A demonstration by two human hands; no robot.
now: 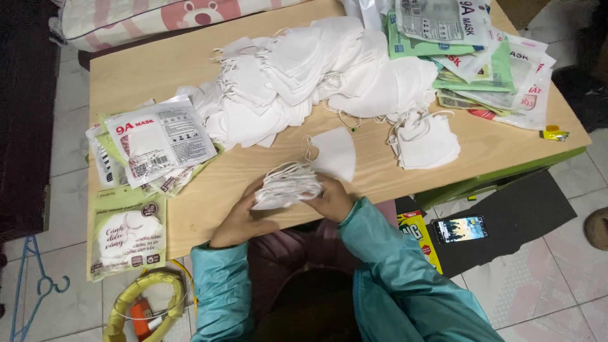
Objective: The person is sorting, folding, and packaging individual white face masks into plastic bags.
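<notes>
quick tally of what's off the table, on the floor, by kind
phone: 1
blue hanger: 1
yellow tape roll: 1
yellow packet: 1
black mat: 1
total: 5
Both hands, left hand and right hand, hold a small stack of white masks over the table.

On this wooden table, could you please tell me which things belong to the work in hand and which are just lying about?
In hand:
left hand
right hand
small stack of white folded face masks
big heap of white masks
printed plastic mask packets

Lying about:
black phone on the floor
blue clothes hanger
yellow tape roll
</notes>
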